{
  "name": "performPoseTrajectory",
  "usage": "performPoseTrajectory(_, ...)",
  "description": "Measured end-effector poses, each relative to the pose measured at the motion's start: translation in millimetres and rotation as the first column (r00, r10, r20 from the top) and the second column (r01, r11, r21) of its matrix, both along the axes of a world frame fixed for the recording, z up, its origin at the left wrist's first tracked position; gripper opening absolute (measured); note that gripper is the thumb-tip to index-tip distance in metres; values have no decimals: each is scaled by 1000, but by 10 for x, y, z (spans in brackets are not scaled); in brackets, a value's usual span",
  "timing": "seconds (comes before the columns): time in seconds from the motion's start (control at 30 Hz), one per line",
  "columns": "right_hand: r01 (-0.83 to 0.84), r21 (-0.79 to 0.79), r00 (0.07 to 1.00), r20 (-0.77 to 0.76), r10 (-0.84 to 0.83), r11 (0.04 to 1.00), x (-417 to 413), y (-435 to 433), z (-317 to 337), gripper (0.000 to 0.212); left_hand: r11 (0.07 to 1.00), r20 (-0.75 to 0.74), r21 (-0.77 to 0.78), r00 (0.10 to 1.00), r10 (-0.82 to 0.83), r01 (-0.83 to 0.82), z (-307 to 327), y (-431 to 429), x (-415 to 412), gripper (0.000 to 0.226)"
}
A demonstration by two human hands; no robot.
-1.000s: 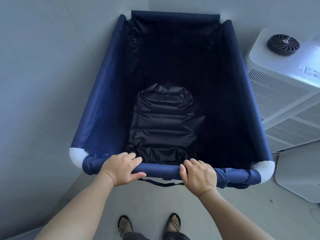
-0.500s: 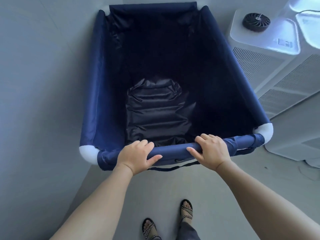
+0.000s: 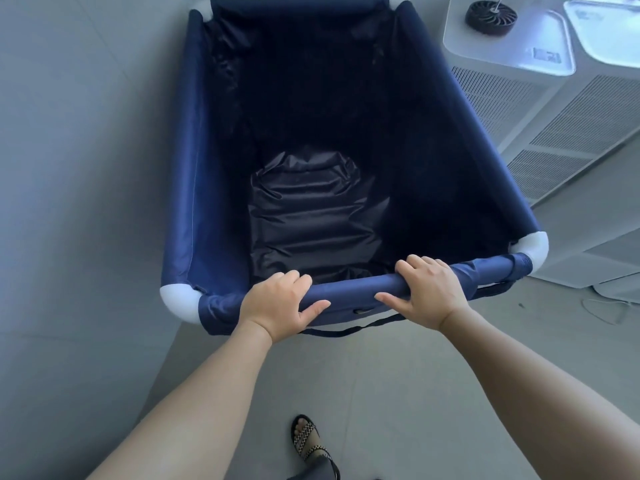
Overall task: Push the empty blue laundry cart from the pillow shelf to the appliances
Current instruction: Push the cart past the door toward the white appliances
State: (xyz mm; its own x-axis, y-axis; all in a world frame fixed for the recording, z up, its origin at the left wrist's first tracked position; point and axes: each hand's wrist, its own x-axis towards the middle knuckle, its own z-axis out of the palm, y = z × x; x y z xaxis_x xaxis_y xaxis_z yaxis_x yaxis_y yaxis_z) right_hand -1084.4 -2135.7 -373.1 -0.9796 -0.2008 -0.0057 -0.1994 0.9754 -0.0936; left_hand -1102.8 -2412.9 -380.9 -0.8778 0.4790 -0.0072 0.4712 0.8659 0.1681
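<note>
The blue laundry cart (image 3: 187, 161) fills the middle of the view, a deep navy fabric bin with white corner joints and nothing inside but its dark crumpled liner. My left hand (image 3: 277, 308) grips the near rail (image 3: 353, 289) left of centre. My right hand (image 3: 427, 292) grips the same rail right of centre. White appliances (image 3: 512, 84) with ribbed vents stand just right of the cart, almost touching its right side.
A grey wall (image 3: 76, 168) runs close along the cart's left side. A small black round fan (image 3: 491, 14) lies on top of the nearest appliance. A thin white cable (image 3: 604, 308) trails on the grey floor by the appliance base. One sandalled foot (image 3: 310, 441) steps below.
The cart has rolled forward and angled slightly, its near rail tilting up to the right. The appliances now sit closer alongside its right side. Both hands keep their grip.
</note>
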Motion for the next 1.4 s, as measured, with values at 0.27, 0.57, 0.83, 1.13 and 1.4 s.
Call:
performPoseTrajectory(0.27,-13,-14,1000,25,13,1000,513,65,30,59,999,18,-36,999,35,-35,7,62,556,50)
performPoseTrajectory(0.57,-29,-51,999,-14,28,998,1475,129,-23,60,997,-14,-31,998,64,-65,52,150,1586,45)
performPoseTrajectory(0.83,-68,18,992,110,65,998,2518,190,17,73,990,83,-91,990,112,-104,142,220,2704,45)
performPoseTrajectory(1.13,-88,114,966,252,57,990,3336,182,81,76,956,225,-202,940,255,-211,201,349,3628,44)
performPoseTrajectory(1.4,-71,88,953,299,42,994,3667,159,100,72,965,381,-239,903,198,-111,248,278,3806,46)
